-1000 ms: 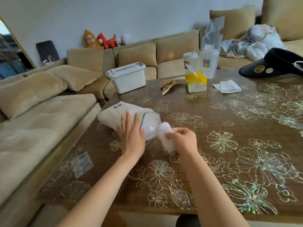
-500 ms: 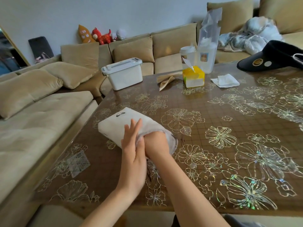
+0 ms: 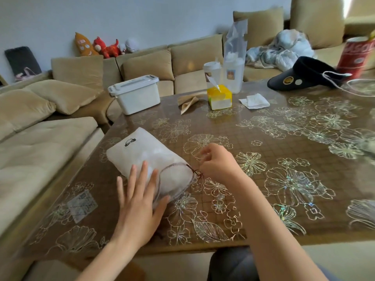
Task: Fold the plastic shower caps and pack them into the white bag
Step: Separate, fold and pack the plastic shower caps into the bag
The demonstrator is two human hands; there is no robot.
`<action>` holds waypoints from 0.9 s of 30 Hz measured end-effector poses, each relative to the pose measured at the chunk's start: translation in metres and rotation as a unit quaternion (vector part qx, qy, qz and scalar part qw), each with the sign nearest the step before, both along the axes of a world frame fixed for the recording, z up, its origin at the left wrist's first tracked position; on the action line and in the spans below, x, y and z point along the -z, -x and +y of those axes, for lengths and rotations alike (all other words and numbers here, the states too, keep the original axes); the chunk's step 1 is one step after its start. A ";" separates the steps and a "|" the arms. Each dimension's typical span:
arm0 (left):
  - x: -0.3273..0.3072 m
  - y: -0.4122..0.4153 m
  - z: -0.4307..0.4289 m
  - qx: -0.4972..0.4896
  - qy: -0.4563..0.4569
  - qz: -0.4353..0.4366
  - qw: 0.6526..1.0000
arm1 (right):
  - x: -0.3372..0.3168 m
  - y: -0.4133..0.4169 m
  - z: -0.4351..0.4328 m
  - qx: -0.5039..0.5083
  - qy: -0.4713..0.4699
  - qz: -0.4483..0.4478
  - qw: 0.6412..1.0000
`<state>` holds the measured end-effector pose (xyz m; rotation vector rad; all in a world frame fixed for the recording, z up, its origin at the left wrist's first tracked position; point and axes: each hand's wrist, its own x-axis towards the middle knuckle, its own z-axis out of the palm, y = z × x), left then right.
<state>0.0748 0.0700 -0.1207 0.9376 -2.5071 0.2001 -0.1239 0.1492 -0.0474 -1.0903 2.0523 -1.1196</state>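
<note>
The main risk is the packed plastic springing back out. The white bag (image 3: 146,159) lies on its side with its mouth still gaping toward the near edge of the surface (image 3: 263,138), and only the left hand (image 3: 140,201) holds it down. That hand's grip is wide: the fingers are spread and laid flat over the mouth end, pressing rather than clasping. If that hand lifts or slips before the mouth is drawn in, the crumpled filling would likely puff up and spill.

A second risk comes from the dark cord (image 3: 195,173) at the mouth's rim. A sideways tug on it could drag the light bag across the glossy surface instead of cinching it. The bag also sits close to the left edge, so a push the other way could send it off.

The right hand (image 3: 217,163) is just beside the cord's knotted end with its fingers curled in a narrow grip. Blur hides whether it actually pinches the cord.

The bag looks soft, thin and well stuffed, rounded like a small pillow, with a little dark logo near its closed end. A dark stitched hem rings the mouth. Inside shows a pale, cloudy mass, probably the shower caps (image 3: 174,180), though no single one can be made out.
</note>
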 end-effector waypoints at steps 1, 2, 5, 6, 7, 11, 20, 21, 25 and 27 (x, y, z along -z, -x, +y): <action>-0.007 0.005 0.004 0.000 0.005 0.021 1.000 | 0.001 0.000 0.001 -0.008 -0.022 0.033 0.999; -0.016 0.011 0.007 0.009 0.010 0.044 0.999 | 0.005 -0.002 -0.001 -0.039 -0.044 0.040 0.997; -0.030 0.040 0.013 0.041 0.052 0.063 0.996 | 0.018 -0.020 -0.009 -0.069 -0.051 0.061 0.994; -0.034 0.050 0.013 0.032 0.060 0.046 0.997 | 0.024 -0.024 -0.011 -0.044 -0.032 0.079 0.995; -0.039 0.057 0.012 0.015 0.057 0.030 0.998 | 0.028 -0.027 -0.011 -0.015 -0.013 0.091 0.996; -0.047 0.071 0.003 -0.094 -0.016 -0.036 0.995 | 0.028 -0.027 -0.009 0.018 0.008 0.080 0.997; -0.029 0.051 -0.026 -0.014 0.056 0.018 0.998 | 0.017 -0.014 0.002 -0.057 -0.036 0.044 0.997; -0.031 0.048 -0.024 -0.007 0.024 0.001 1.000 | 0.015 -0.013 0.004 -0.060 -0.039 0.046 0.996; -0.036 0.011 -0.003 -0.019 -0.069 0.086 0.994 | 0.011 -0.008 0.008 -0.076 -0.056 0.037 0.995; -0.039 -0.016 0.009 -0.089 -0.142 0.165 0.972 | 0.010 -0.008 0.010 -0.082 -0.069 0.041 0.993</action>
